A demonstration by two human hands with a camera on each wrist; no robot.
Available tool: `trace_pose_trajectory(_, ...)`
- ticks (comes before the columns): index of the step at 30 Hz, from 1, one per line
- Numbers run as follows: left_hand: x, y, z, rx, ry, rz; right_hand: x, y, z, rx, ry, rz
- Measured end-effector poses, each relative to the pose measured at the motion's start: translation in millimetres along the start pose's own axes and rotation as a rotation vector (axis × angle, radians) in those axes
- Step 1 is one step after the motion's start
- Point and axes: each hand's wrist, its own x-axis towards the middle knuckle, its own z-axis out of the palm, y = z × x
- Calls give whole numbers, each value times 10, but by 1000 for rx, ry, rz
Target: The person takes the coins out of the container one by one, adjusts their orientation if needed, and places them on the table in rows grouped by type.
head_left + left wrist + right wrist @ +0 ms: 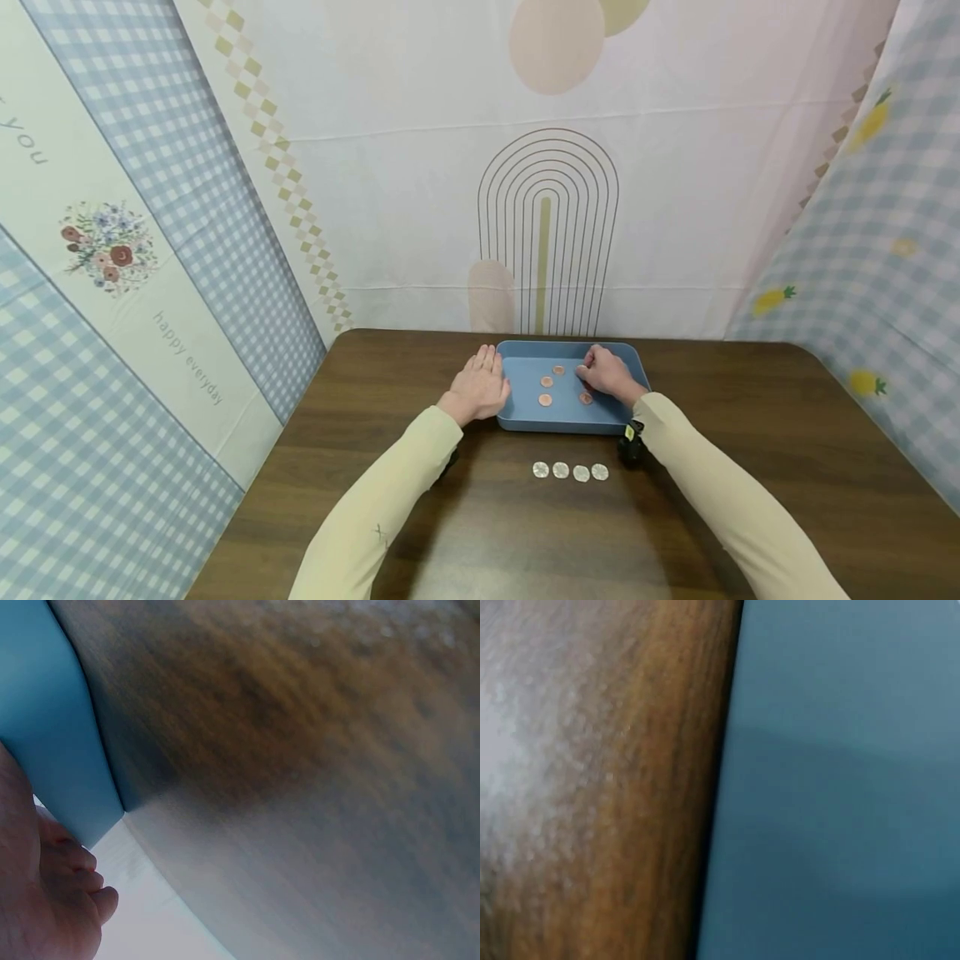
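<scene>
A blue tray lies toward the table's back edge with several copper-coloured coins spread on its floor. My left hand rests along the tray's left side, fingers straight; its palm and fingertips also show beside the blue wall in the left wrist view. Over the tray's right half, my right hand reaches down with bent fingers. Whether anything sits between its thumb and fingers is too small to tell. One copper coin lies just below that hand. In the right wrist view the hand is out of frame.
Several silver-coloured coins form a row on the brown wooden table, in front of the tray. A dark device is strapped at the right wrist. Patterned cloth hangs behind the table and at both sides.
</scene>
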Motion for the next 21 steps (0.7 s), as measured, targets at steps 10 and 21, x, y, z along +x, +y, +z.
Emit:
trace_pose_trajectory(10,45,2,4,7,3,-2,3,48,-10,28,3,-107)
trace_pose_trajectory(21,111,17,6,19,-14,-20,-79,39,-73,74,-3,-182)
